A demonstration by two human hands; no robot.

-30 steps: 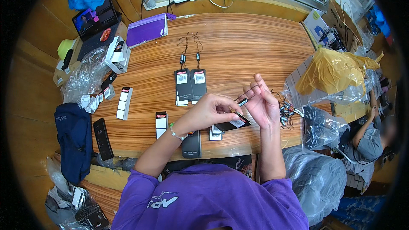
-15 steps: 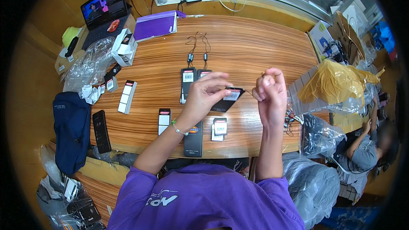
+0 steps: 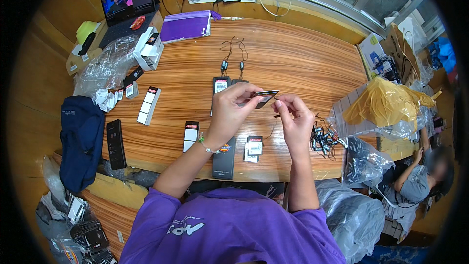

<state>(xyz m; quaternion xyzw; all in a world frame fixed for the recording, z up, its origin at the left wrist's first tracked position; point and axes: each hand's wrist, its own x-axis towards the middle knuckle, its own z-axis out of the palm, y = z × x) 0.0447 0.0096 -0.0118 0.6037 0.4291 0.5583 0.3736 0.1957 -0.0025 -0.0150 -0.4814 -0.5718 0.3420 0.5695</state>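
Observation:
My left hand pinches a black hang tag by its left side, tilted above the table. Close to the tag's right corner, the thumb and fingertips of my right hand are pinched on a thin dark cord, which dangles below them. Whether the cord passes through the tag is too small to tell. Finished-looking tags with a white label and looped cords lie just beyond my left hand. Beneath my wrists are a dark tag stack and small white-labelled cards.
Loose cords with small fasteners are heaped at right, beside clear bags and yellow wrapping. At left lie a label stack, a phone and a blue pouch. A laptop and purple notebook are behind. Another person sits far right.
My right hand has come down and left, its fingertips now close to the tag's corner. The tag in my left hand is raised and turned flatter. The view has shifted slightly.

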